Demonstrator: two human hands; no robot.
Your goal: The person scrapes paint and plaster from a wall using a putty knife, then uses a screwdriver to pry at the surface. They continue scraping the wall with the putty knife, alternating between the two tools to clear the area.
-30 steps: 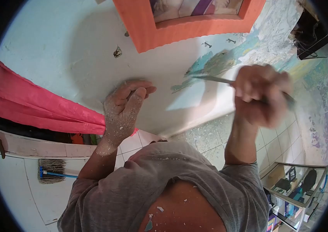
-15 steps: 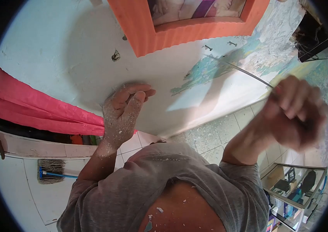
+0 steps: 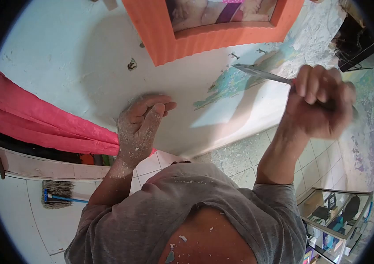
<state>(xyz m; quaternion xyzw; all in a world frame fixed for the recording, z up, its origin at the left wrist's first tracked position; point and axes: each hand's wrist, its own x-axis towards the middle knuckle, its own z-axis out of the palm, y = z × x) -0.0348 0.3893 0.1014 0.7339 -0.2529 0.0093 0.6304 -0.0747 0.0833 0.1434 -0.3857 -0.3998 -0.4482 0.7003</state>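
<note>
My right hand (image 3: pixel 321 101) is closed round the handle of a scraper (image 3: pixel 264 74). The metal blade points left, its tip beside the blue-green patch (image 3: pixel 228 83) on the pale wall, below two screws. Whether the tip touches the wall I cannot tell. My left hand (image 3: pixel 140 127), dusted with white flakes, is against or close to the wall (image 3: pixel 107 79). Its fingers are curled loosely with the thumb alongside, and nothing shows in them.
An orange picture frame (image 3: pixel 222 37) hangs above. A pink cloth (image 3: pixel 50 116) is at the left, with a broom (image 3: pixel 59 195) below it. Flakes lie on the tiled floor (image 3: pixel 235 158). A glass case (image 3: pixel 336 211) stands at lower right, and a dark shelf (image 3: pixel 358 48) is at upper right.
My right hand has moved left and slightly up with the scraper, and more of the blade's flat side shows. My left hand has stayed in place.
</note>
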